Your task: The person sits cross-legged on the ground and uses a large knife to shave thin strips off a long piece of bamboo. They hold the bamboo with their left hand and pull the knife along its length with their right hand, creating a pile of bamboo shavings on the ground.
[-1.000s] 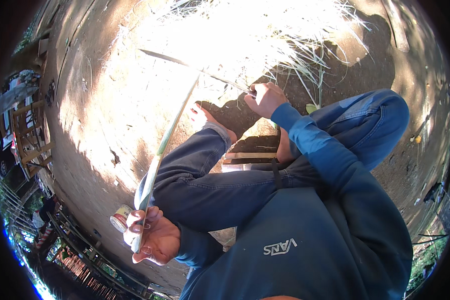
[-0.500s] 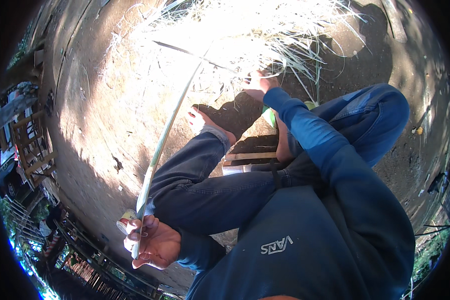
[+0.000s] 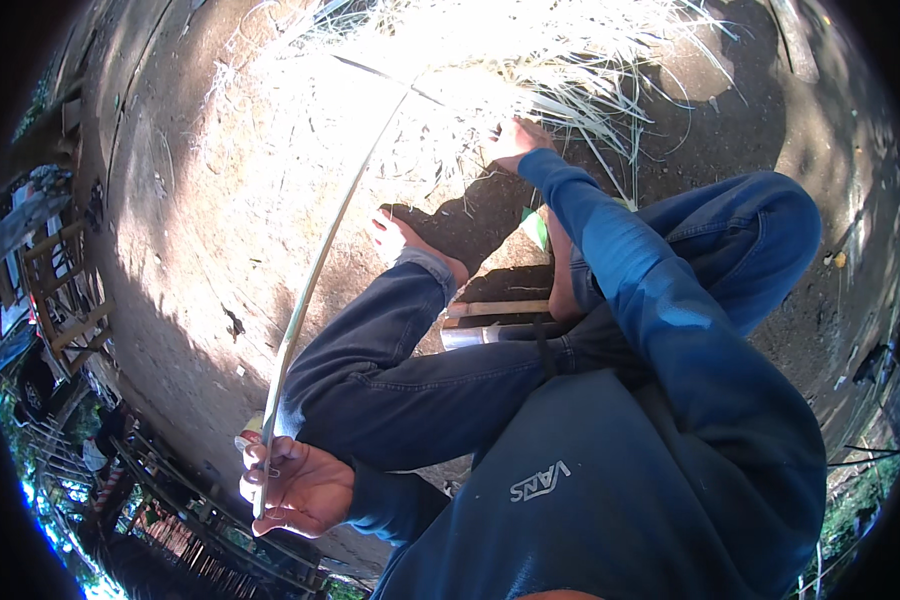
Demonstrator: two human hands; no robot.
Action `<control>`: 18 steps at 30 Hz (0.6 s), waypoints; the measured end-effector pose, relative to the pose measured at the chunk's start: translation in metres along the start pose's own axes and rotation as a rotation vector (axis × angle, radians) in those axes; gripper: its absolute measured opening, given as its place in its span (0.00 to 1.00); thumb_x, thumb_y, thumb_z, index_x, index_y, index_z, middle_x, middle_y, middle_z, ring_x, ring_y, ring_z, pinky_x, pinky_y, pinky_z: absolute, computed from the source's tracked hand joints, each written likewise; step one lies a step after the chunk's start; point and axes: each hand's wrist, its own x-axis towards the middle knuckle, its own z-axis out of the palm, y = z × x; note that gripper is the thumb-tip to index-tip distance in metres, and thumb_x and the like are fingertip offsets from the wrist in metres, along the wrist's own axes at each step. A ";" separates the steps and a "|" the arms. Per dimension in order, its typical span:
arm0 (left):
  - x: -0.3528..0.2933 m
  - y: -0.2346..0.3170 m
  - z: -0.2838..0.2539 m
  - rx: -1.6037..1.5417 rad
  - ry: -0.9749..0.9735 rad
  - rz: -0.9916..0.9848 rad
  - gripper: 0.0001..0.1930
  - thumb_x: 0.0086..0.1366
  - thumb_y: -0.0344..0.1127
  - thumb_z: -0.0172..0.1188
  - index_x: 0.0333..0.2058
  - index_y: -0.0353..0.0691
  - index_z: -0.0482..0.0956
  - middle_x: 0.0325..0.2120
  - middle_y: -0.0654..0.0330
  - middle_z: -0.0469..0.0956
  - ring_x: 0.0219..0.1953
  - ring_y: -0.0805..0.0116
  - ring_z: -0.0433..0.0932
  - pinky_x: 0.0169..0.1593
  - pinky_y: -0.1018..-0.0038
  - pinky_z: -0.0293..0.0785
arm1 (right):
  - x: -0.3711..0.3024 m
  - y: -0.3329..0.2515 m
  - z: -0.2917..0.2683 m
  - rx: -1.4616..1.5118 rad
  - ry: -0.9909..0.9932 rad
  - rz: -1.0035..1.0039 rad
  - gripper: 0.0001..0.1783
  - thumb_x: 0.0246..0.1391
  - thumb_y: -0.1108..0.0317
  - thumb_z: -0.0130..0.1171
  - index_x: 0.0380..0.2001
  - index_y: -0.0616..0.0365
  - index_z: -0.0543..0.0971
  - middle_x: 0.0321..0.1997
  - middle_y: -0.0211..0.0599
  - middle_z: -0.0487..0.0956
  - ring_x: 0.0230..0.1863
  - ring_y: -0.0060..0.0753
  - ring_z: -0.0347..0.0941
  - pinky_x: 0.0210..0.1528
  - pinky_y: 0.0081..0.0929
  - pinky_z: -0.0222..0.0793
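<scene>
My left hand (image 3: 300,488), low on the left, pinches the near end of a long, pale green strip (image 3: 305,300) that looks like split bamboo. The strip runs up and to the right into bright sunlight. Near its far end it meets a long dark blade (image 3: 365,68), which lies across it. The blade points away from my right hand (image 3: 518,142), which is closed at its near end as on a knife; glare hides the handle. Pale shavings (image 3: 595,95) lie heaped beyond and around the right hand.
My bare left foot (image 3: 395,235) rests on sunlit earth, with a wooden piece (image 3: 495,308) between my legs. A small can (image 3: 250,430) is beside my left hand. A wooden frame (image 3: 70,310) stands at far left, and a log (image 3: 795,45) lies at upper right.
Both hands have shifted slightly: the right one up and to the left with the blade, the left one a little left. The strip is bowed more.
</scene>
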 end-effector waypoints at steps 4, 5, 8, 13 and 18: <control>-0.002 0.005 0.004 0.053 0.053 0.020 0.27 0.71 0.53 0.42 0.47 0.30 0.73 0.42 0.41 0.73 0.46 0.53 0.75 0.43 0.70 0.75 | 0.001 -0.005 -0.002 -0.009 -0.056 -0.007 0.25 0.50 0.48 0.53 0.44 0.55 0.77 0.44 0.47 0.80 0.47 0.48 0.76 0.52 0.38 0.70; -0.002 0.007 0.003 0.030 0.036 0.000 0.27 0.71 0.53 0.42 0.47 0.30 0.73 0.43 0.40 0.73 0.46 0.53 0.75 0.43 0.71 0.75 | 0.001 -0.009 -0.005 -0.020 -0.107 0.007 0.27 0.50 0.48 0.53 0.46 0.56 0.76 0.45 0.48 0.79 0.49 0.48 0.75 0.53 0.39 0.70; 0.003 0.003 0.002 -0.026 0.005 -0.046 0.28 0.71 0.53 0.41 0.46 0.29 0.73 0.43 0.39 0.73 0.46 0.54 0.74 0.42 0.72 0.75 | 0.004 0.005 0.010 -0.057 0.026 -0.037 0.25 0.51 0.50 0.53 0.45 0.54 0.77 0.44 0.47 0.80 0.48 0.47 0.76 0.52 0.39 0.71; 0.005 0.001 -0.001 0.039 0.051 -0.052 0.28 0.71 0.54 0.41 0.45 0.29 0.73 0.44 0.39 0.72 0.50 0.55 0.70 0.41 0.74 0.76 | 0.010 0.002 -0.001 -0.049 -0.102 0.000 0.23 0.50 0.51 0.53 0.44 0.54 0.77 0.44 0.45 0.80 0.49 0.46 0.76 0.52 0.39 0.70; 0.007 0.000 0.001 -0.021 0.034 -0.031 0.28 0.71 0.54 0.41 0.44 0.29 0.73 0.43 0.40 0.72 0.51 0.55 0.68 0.40 0.73 0.75 | 0.028 0.010 0.014 -0.119 0.199 -0.074 0.23 0.51 0.46 0.54 0.39 0.52 0.79 0.42 0.45 0.81 0.44 0.48 0.78 0.47 0.40 0.73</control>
